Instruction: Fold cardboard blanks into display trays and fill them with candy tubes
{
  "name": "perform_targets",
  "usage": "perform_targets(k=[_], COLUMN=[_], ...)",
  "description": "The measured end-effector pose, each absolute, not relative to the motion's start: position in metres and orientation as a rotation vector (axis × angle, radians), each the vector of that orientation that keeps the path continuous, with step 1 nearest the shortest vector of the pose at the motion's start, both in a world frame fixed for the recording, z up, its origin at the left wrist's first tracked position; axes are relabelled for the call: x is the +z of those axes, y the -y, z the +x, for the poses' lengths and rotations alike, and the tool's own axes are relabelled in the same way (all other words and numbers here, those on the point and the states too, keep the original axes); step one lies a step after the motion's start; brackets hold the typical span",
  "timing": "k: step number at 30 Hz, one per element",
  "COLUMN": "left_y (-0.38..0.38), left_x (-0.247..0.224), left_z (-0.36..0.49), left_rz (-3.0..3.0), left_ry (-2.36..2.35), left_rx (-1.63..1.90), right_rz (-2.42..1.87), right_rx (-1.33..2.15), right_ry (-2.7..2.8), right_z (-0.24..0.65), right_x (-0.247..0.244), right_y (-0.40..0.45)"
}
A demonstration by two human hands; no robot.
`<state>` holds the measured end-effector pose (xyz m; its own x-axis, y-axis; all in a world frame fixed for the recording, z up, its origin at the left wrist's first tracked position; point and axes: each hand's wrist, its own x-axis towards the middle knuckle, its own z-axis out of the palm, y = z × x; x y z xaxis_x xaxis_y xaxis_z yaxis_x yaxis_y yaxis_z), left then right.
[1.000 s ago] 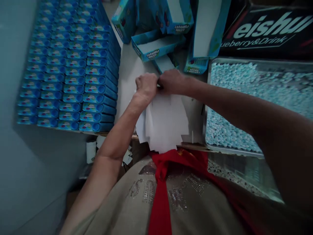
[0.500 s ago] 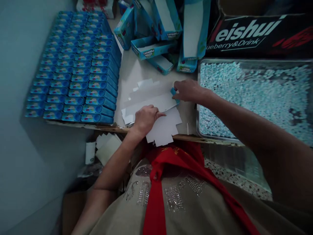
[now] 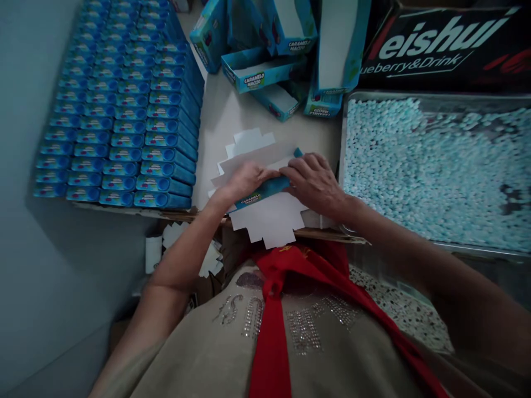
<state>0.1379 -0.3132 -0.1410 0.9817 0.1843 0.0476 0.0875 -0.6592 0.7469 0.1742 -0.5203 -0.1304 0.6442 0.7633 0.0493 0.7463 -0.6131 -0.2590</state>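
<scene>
A partly folded blue cardboard box (image 3: 265,191) lies slantwise near the table's front edge, its white inside facing up and its printed side wall raised towards me. My left hand (image 3: 249,179) is closed on that near wall, thumb pointing right. My right hand (image 3: 313,179) grips the same wall at its right end, fingers bent over the edge. The two hands almost meet. Under the box, flat white cut-out card blanks (image 3: 271,218) stick out towards me, and more white notched card (image 3: 248,141) shows behind it.
Stacked blue candy packs (image 3: 120,127) fill the left side. Folded open blue boxes (image 3: 257,74) lie in a heap at the back. On the right, a metal tray (image 3: 343,143) holds many small pale-blue candies (image 3: 415,177); a black printed carton (image 3: 440,50) stands behind it.
My left hand has moved up and right from the blank to the box's near wall. My right hand has come down beside it. The near wall now stands folded up, its blue print showing.
</scene>
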Motion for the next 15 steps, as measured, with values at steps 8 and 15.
perform_targets(k=[8,15], left_y=[0.328,0.335], left_x=[-0.15,-0.165], left_z=[0.107,0.096], left_rz=[2.44,2.59], left_ry=[-0.198,-0.136], left_rx=[0.124,0.186], right_rz=[-2.387,-2.259], right_rx=[0.463,0.634], right_ry=[1.02,0.986], right_z=[0.203,0.214], right_x=[-0.145,-0.14], right_y=[0.534,0.541])
